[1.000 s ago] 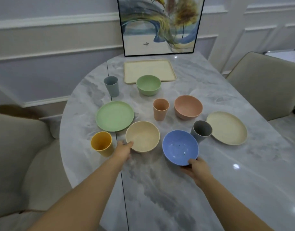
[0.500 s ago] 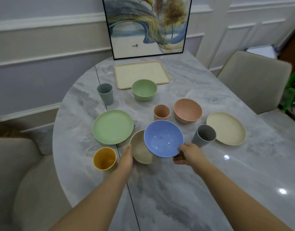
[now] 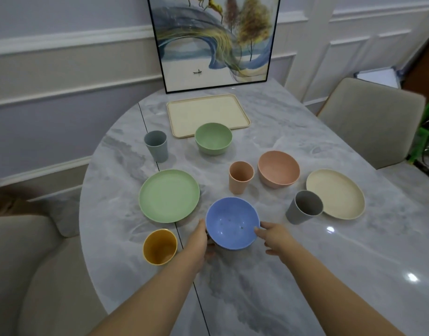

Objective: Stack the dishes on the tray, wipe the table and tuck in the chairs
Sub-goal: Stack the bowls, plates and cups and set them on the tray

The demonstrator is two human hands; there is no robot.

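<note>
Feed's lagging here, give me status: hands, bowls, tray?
Both hands around blue bowl. Tray holds nothing. Green bowl sits before it.

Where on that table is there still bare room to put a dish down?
The tray is bare. Bare marble lies near the table's front edge and right of the tray. The middle is crowded: green plate, blue bowl, pink cup, grey cup.

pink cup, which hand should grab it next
Right. The right hand is loosening off the blue bowl, and the pink cup stands on its side; the left hand cradles the bowl.
</note>
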